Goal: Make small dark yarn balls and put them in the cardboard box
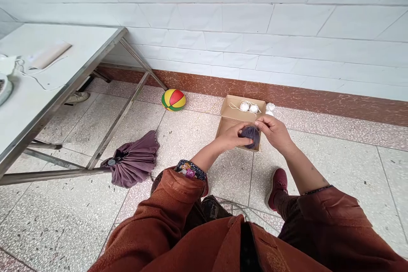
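A ball of dark purple-grey yarn (pixel 250 136) rests in my left hand (pixel 232 137), whose fingers and thumb curve round its left side. My right hand (pixel 273 131) is closed in a pinch at the ball's upper right, on what looks like its yarn strand; the strand itself is hardly visible. Below both hands an open cardboard box (pixel 225 126) lies on the floor, partly covered by them. Two small white yarn balls (pixel 249 106) with loose strands sit in its far section. More white yarn (pixel 270 107) lies just outside the box, on its right.
A striped ball (pixel 173 100) in red, yellow and green lies near the wall. On the left stands a metal-framed table (pixel 92 49) with a rolled item and a white cord on top. By its leg lies a folded purple umbrella (pixel 137 159). My red shoe (pixel 278 187) is below the box.
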A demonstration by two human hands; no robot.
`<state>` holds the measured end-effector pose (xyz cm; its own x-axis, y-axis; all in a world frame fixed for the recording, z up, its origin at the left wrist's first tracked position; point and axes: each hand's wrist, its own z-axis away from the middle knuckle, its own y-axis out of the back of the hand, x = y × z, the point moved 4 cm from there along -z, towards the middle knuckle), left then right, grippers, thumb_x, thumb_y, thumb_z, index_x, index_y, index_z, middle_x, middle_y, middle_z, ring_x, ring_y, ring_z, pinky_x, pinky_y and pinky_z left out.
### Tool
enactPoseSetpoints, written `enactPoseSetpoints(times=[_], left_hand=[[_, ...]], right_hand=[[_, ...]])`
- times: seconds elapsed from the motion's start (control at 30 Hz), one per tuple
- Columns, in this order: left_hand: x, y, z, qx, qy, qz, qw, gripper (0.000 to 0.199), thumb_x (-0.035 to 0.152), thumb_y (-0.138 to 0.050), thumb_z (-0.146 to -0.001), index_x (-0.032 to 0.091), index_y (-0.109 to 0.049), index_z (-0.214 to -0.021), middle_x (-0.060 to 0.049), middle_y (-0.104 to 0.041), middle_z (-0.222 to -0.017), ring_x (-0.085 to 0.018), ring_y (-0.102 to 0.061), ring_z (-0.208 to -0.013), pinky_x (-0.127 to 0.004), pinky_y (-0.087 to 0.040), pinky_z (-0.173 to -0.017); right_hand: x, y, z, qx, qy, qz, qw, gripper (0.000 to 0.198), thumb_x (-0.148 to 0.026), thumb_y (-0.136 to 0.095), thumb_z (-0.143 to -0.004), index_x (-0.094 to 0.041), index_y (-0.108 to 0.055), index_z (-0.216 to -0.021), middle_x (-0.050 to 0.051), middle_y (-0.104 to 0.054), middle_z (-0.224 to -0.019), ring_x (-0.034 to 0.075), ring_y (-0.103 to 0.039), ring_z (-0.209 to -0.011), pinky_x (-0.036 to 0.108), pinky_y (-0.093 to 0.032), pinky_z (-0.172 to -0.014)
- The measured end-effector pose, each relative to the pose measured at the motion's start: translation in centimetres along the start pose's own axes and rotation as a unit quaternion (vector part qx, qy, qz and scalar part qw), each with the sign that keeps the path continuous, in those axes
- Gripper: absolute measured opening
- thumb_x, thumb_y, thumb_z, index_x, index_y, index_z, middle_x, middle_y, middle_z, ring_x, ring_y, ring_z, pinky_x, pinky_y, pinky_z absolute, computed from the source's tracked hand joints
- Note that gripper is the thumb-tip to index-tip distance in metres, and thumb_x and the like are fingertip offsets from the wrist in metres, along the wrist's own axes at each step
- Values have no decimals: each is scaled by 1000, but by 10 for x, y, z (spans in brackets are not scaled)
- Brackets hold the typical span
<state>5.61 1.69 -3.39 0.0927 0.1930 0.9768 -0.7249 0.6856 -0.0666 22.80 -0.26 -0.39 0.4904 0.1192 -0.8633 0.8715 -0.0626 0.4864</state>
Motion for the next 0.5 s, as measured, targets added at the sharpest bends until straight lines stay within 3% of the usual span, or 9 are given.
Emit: enactPoseSetpoints(times=[0.1,0.2,0.33,0.5], left_hand=[[8,-8,7,-43,-2,124,991,81,33,-84,-71,30,-51,-145,-11,-59,-140,-28,-57,-123,-46,-45,-102],[13,-11,11,-57,-19,216,974,75,35,-85,-71,28,-57,-140,-12,-59,-140,-28,-57,-125,-43,-46,-102],[13,-1,6,49,-39,240,969,64,35,-88,-67,20,-64,-125,-12,-65,-127,-26,-60,-117,-39,-46,-102],[5,18,-2,180,-30,127,975,60,38,-80,-73,19,-58,-125,-12,-66,-122,-25,-61,-110,-40,-50,-94]], right_hand=[[10,-2,0,17,-25,16,999,28,-45,-57,-92,-23,-62,-76,3,-65,-75,20,-58,-72,34,-45,-71],[18,-10,2,-19,-40,18,999,24,-40,-54,-92,-22,-63,-78,3,-68,-77,22,-61,-74,34,-46,-70],[22,-24,7,-60,-41,48,996,15,-33,-56,-89,-23,-67,-92,5,-72,-85,25,-65,-81,35,-48,-74],[5,-35,14,-152,-10,45,987,19,-36,-54,-92,-22,-66,-85,2,-64,-73,19,-56,-68,31,-42,-67]])
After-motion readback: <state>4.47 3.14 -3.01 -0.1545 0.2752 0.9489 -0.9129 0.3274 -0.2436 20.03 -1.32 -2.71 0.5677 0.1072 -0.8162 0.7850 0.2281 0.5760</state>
